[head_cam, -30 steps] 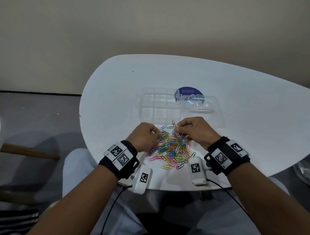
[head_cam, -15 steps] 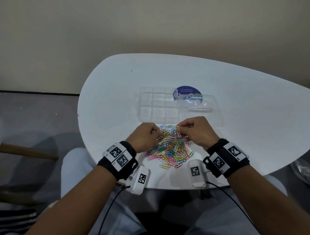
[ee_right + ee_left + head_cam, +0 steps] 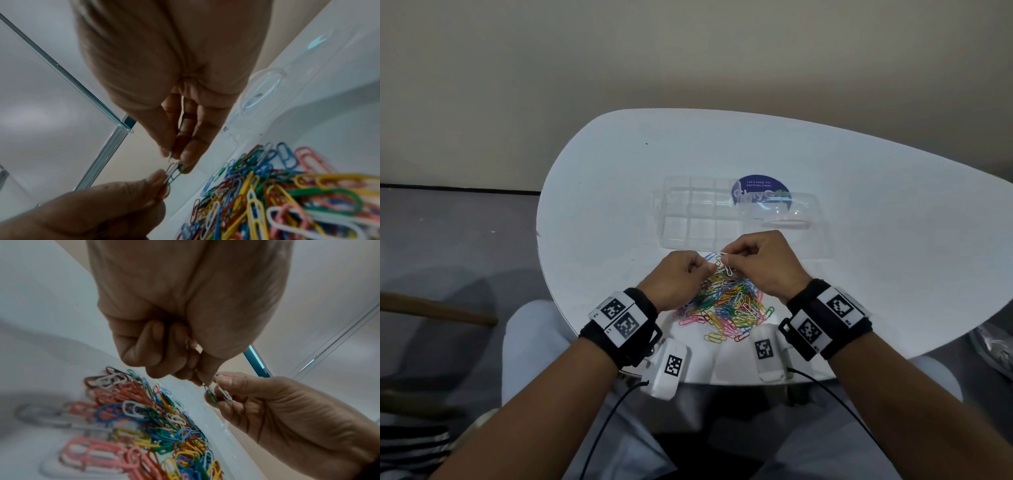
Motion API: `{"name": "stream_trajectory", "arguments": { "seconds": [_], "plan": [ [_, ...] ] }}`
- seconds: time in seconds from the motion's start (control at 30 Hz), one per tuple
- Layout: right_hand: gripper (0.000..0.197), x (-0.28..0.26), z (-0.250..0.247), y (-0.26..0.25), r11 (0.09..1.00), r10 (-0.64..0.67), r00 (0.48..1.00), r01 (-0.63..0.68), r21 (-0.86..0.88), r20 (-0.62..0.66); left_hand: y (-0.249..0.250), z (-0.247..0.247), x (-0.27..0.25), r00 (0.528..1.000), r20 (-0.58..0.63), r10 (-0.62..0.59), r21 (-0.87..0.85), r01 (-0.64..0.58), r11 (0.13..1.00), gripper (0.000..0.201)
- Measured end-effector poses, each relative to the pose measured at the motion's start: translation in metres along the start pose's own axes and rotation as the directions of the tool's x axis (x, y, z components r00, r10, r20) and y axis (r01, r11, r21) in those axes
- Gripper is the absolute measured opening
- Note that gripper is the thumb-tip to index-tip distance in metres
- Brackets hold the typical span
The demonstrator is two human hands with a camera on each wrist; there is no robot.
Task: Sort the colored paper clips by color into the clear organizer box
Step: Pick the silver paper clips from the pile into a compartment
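Note:
A pile of colored paper clips (image 3: 726, 305) lies on the white table (image 3: 876, 192) near its front edge, also seen as paper clips (image 3: 148, 421) and paper clips (image 3: 267, 191). The clear organizer box (image 3: 698, 219) stands open just behind the pile, its compartments bare. Both hands hover over the pile's far edge with their fingertips together. My left hand (image 3: 709, 269) pinches a green clip (image 3: 211, 396). My right hand (image 3: 729, 262) pinches a white clip (image 3: 726, 270) that is tangled with the green clip (image 3: 179, 171). A red clip seems caught between them.
The box's clear lid (image 3: 787, 219) lies open to the right, partly over a round blue sticker (image 3: 758, 190). The rounded table edge (image 3: 541, 236) runs close on the left, with grey floor beyond. Wrist camera cables hang off the front edge.
The two hands have drawn closer together above the pile's far edge. The clip in the right hand, upright before, now meets the left fingertips. The pile and box have not moved.

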State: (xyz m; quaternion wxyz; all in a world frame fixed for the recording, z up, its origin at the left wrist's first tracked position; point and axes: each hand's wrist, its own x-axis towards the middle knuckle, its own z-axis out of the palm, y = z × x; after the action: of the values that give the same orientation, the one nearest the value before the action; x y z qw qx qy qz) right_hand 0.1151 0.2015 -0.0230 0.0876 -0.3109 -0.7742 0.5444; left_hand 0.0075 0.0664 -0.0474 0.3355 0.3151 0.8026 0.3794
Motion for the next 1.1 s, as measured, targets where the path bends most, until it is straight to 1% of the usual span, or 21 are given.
{"name": "stream_trajectory", "arguments": {
  "seconds": [0.1,0.17,0.27,0.4,0.47,0.53,0.67,0.7,0.73,0.77,0.8,0.83,0.87,0.9,0.93,0.97,1.0,1.03,1.07,1.1],
  "plan": [
    [0.004,0.0,0.0,0.001,1.0,0.013,1.0,-0.013,-0.005,-0.025,-0.001,0.001,0.001,0.999,-0.028,-0.022,-0.033,0.021,0.999,0.029],
    [0.004,0.0,-0.001,0.001,0.999,0.037,0.999,-0.037,0.012,-0.034,-0.001,-0.001,0.001,0.997,-0.064,-0.032,-0.099,0.025,0.995,0.023],
    [0.005,0.0,-0.003,-0.001,0.999,0.04,0.998,-0.039,0.03,-0.039,0.002,-0.004,0.0,0.992,-0.122,0.044,-0.077,-0.054,0.996,0.017],
    [0.004,0.0,-0.002,-0.005,0.999,0.019,0.999,-0.018,0.034,-0.038,0.005,-0.004,0.003,0.994,-0.069,0.085,-0.081,-0.091,0.993,0.017],
    [0.004,0.0,-0.001,-0.005,1.0,0.018,0.999,-0.017,0.022,-0.042,0.004,-0.003,0.005,0.994,-0.061,0.091,-0.081,-0.096,0.992,0.017],
    [0.004,0.001,-0.001,-0.002,1.0,0.024,0.998,-0.023,0.007,-0.054,0.003,-0.002,0.004,0.995,-0.06,0.085,-0.055,-0.088,0.995,0.018],
    [0.004,0.0,-0.004,0.003,0.999,0.047,0.997,-0.049,-0.02,-0.063,0.002,0.001,0.003,0.997,-0.045,0.068,0.05,-0.066,0.997,0.021],
    [0.004,-0.001,-0.005,0.004,0.998,0.05,0.996,-0.051,-0.021,-0.068,0.002,0.001,0.004,0.998,-0.044,0.046,0.05,-0.044,0.998,0.022],
    [0.002,-0.002,-0.006,0.004,0.999,0.044,0.996,-0.046,-0.025,-0.077,0.003,0.002,0.004,0.999,-0.047,0.012,0.009,-0.011,1.0,0.024],
    [0.001,-0.003,-0.007,0.003,0.999,0.028,0.996,-0.031,-0.033,-0.088,0.005,0.002,0.003,0.998,-0.048,-0.039,-0.081,0.035,0.996,0.026],
    [0.002,-0.004,-0.007,0.001,0.999,0.008,0.995,-0.011,-0.036,-0.099,0.008,0.001,0.004,0.994,-0.034,-0.103,-0.224,0.093,0.97,0.026],
    [0.002,-0.005,-0.008,-0.002,1.0,-0.014,0.994,0.011,-0.027,-0.106,0.01,0.001,0.004,0.985,0.012,-0.17,-0.406,0.161,0.9,0.025],
    [0.002,-0.008,-0.008,-0.007,0.999,-0.039,0.993,0.039,-0.003,-0.11,0.012,-0.001,0.003,0.971,0.103,-0.214,-0.584,0.233,0.777,0.023],
    [0.003,-0.01,-0.007,-0.013,0.997,-0.069,0.991,0.072,0.023,-0.11,0.015,-0.003,0.001,0.956,0.209,-0.208,-0.714,0.294,0.635,0.019],
    [0.004,-0.012,-0.006,-0.019,0.993,-0.108,0.988,0.114,0.044,-0.109,0.016,-0.004,0.0,0.942,0.296,-0.161,-0.786,0.335,0.519,0.015],
    [0.004,-0.015,-0.004,-0.026,0.986,-0.154,0.983,0.16,0.053,-0.104,0.017,-0.005,-0.001,0.929,0.355,-0.102,-0.82,0.362,0.443,0.01],
    [0.004,-0.017,-0.001,-0.032,0.978,-0.198,0.976,0.203,0.049,-0.091,0.018,-0.005,-0.002,0.918,0.395,-0.042,-0.839,0.379,0.392,0.008],
    [0.004,-0.02,0.002,-0.036,0.971,-0.233,0.97,0.235,0.033,-0.069,0.018,-0.004,-0.002,0.912,0.411,-0.005,-0.85,0.385,0.36,0.016],
    [0.003,-0.021,0.006,-0.038,0.968,-0.251,0.967,0.252,0.008,-0.043,0.019,-0.003,-0.001,0.913,0.407,0.005,-0.861,0.383,0.335,0.027],
    [0.003,-0.022,0.01,-0.039,0.967,-0.255,0.967,0.255,-0.023,-0.023,0.02,-0.002,0.0,0.917,0.4,-0.007,-0.87,0.382,0.312,0.034]
  ]
}}
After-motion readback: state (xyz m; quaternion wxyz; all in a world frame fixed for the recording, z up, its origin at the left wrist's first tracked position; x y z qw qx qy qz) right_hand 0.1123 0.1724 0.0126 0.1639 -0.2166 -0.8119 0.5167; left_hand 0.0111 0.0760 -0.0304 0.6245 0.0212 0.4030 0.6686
